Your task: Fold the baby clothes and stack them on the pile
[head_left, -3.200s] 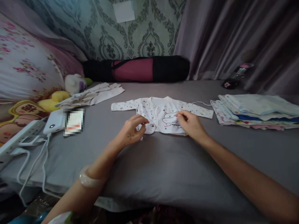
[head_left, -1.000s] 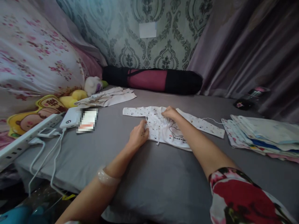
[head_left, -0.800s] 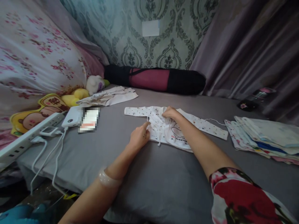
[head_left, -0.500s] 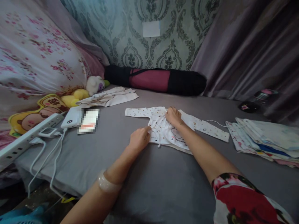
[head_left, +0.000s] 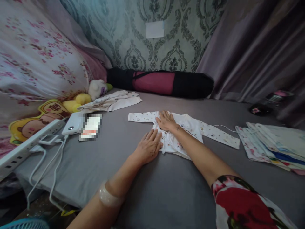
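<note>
A small white baby shirt (head_left: pixel 188 122) with a dotted print lies spread on the grey sheet, its long sleeves out to both sides. My left hand (head_left: pixel 150 144) rests flat on the lower left edge of the shirt, fingers stretched out. Higher up, near the left shoulder and chest, my right hand (head_left: pixel 166 121) presses flat on the cloth with its fingers spread. My right forearm covers part of the printed front. Neither hand grips the fabric.
Folded cloths (head_left: pixel 274 143) are stacked at the right. Pale clothes (head_left: pixel 111 101) lie at the back left, near plush toys (head_left: pixel 96 87). A power strip (head_left: pixel 30 143) with white cables runs along the left. A long black and maroon bag (head_left: pixel 154 83) lies by the wall.
Both hands have gone from closed on the cloth to lying flat on it. My right hand has shifted left, my left hand slightly right.
</note>
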`<action>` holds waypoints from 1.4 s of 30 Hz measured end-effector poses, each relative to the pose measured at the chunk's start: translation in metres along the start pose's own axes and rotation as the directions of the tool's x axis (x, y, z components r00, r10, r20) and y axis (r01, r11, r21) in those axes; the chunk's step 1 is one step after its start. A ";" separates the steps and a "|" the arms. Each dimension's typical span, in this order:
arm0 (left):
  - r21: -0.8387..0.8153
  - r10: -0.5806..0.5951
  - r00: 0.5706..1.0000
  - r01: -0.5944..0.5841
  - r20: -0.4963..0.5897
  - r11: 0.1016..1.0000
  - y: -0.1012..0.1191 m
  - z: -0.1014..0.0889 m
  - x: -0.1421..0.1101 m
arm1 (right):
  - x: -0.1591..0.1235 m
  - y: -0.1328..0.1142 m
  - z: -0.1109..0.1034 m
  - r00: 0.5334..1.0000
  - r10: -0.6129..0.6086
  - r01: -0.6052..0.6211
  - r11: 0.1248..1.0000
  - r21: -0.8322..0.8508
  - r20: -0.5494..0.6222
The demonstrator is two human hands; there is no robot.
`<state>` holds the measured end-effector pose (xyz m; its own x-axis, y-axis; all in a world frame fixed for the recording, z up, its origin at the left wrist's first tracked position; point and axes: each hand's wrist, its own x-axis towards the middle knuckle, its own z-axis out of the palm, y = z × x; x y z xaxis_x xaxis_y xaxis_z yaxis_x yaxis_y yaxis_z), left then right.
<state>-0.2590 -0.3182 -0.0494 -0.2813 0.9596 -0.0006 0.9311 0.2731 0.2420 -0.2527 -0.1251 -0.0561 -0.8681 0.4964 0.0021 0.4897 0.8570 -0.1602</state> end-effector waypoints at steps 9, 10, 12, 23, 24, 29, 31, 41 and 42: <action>-0.086 -0.009 0.998 0.015 0.070 0.996 -0.010 -0.010 -0.001 | 0.003 0.004 -0.008 0.999 0.012 -0.019 0.987 0.157 0.043; -0.089 -0.011 0.999 0.015 0.051 0.996 -0.010 -0.010 -0.001 | 0.001 0.006 -0.016 1.000 0.014 -0.020 0.975 0.223 0.027; -0.083 -0.013 0.999 0.011 -0.029 0.996 -0.008 -0.010 -0.001 | -0.008 0.014 -0.032 0.994 0.054 -0.019 0.937 0.349 -0.091; -0.163 -0.197 0.971 0.174 -0.139 0.971 0.024 -0.012 0.024 | -0.161 0.027 -0.031 0.997 -0.054 0.067 0.963 0.261 -0.057; -0.148 -0.223 0.967 0.204 -0.123 0.968 0.027 -0.011 0.029 | -0.168 0.024 -0.030 0.996 -0.073 0.083 0.970 0.229 -0.052; -0.144 -0.334 0.937 0.319 -0.104 0.937 0.040 -0.004 0.045 | -0.185 0.018 -0.032 0.988 -0.145 0.150 0.984 0.095 -0.058; -0.170 -0.358 0.927 0.337 -0.112 0.926 0.043 -0.001 0.048 | -0.188 0.019 -0.033 0.983 -0.174 0.179 0.981 0.076 -0.065; -0.147 -0.333 0.923 0.308 -0.193 0.940 0.038 0.000 0.038 | -0.194 0.027 -0.036 0.966 -0.253 0.259 0.948 0.185 -0.059; -0.126 -0.314 0.930 0.294 -0.192 0.947 0.038 0.002 0.037 | -0.193 0.028 -0.037 0.963 -0.263 0.268 0.941 0.205 -0.053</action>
<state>-0.2339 -0.2720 -0.0418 -0.5985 0.7936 0.1094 0.7702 0.5324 0.3512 -0.0682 -0.1919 -0.0245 -0.9606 0.2604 0.0969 0.2116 0.9117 -0.3522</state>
